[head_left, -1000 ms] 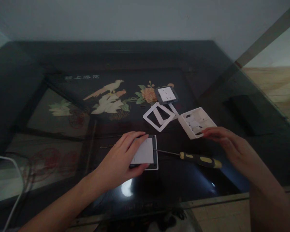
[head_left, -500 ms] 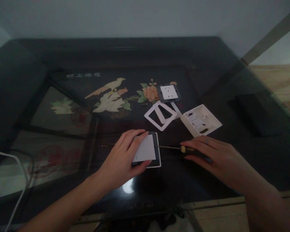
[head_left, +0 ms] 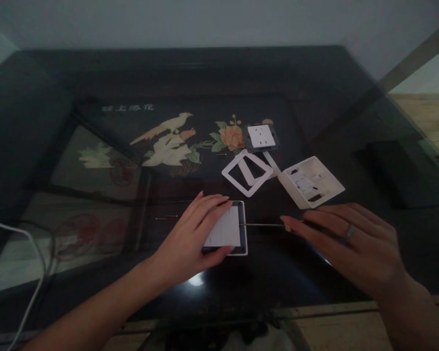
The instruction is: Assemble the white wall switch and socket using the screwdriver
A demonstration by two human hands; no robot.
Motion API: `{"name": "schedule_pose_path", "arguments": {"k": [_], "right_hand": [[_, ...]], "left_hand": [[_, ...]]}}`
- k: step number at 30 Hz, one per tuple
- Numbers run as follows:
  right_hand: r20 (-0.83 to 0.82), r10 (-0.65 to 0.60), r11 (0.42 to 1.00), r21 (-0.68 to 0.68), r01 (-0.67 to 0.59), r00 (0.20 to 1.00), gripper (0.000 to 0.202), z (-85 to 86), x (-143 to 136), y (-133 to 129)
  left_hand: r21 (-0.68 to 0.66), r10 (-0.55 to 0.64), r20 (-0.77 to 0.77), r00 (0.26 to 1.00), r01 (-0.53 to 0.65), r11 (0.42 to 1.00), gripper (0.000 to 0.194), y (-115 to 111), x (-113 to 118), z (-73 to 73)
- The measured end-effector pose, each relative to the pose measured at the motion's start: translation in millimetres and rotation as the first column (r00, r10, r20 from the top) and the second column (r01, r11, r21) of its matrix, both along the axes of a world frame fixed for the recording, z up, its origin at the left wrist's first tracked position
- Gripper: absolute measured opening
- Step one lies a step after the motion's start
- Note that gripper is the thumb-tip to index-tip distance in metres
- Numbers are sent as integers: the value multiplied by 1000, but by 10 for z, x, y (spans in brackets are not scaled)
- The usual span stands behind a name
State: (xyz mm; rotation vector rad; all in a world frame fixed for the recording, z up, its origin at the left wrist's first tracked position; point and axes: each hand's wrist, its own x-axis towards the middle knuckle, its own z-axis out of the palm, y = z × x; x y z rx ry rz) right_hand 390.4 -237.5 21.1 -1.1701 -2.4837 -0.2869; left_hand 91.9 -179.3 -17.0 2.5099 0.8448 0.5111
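My left hand (head_left: 201, 234) is closed around a wall switch (head_left: 225, 229) with a white face, a dark frame and a white box under it, pressing it to the table. In my right hand (head_left: 354, 243) is a screwdriver (head_left: 265, 224), its handle mostly hidden by my fingers. The thin shaft points left, and its tip meets the switch's right side; the exact contact point is too small to make out. Two long screws (head_left: 166, 217) lie just left of my left hand.
Beyond my hands, a wall socket (head_left: 261, 136) with a dark frame lies near overlapping white cover frames (head_left: 229, 173). An open white mounting box (head_left: 324, 197) stands to their right. A small screw (head_left: 221, 154) rests by the painted flower. A white cable (head_left: 36, 248) runs at left.
My right hand has turned on the screwdriver handle, knuckles rolling over and the ring now facing up. The left hand keeps its hold on the switch. The whole view has shifted slightly.
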Motion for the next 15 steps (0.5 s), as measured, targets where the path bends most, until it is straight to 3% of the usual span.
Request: {"name": "schedule_pose_path", "arguments": {"k": [3,10,15], "right_hand": [[-90,-10,1000,-17,9,996,33,-49,-44,8],[-207,-155,962,-255,100,966,24,-203,-139,-81],[-249,-206,934,-339,114,946,20,-239,-129,-78]], "left_hand": [[-9,3,21,1000,-3,1000,63,-4,-2,-26],[-8,23,49,999,-23,1000,68,-24,-9,-54],[-13,10,29,1000,-9,1000,66,-7,5,-10]]}}
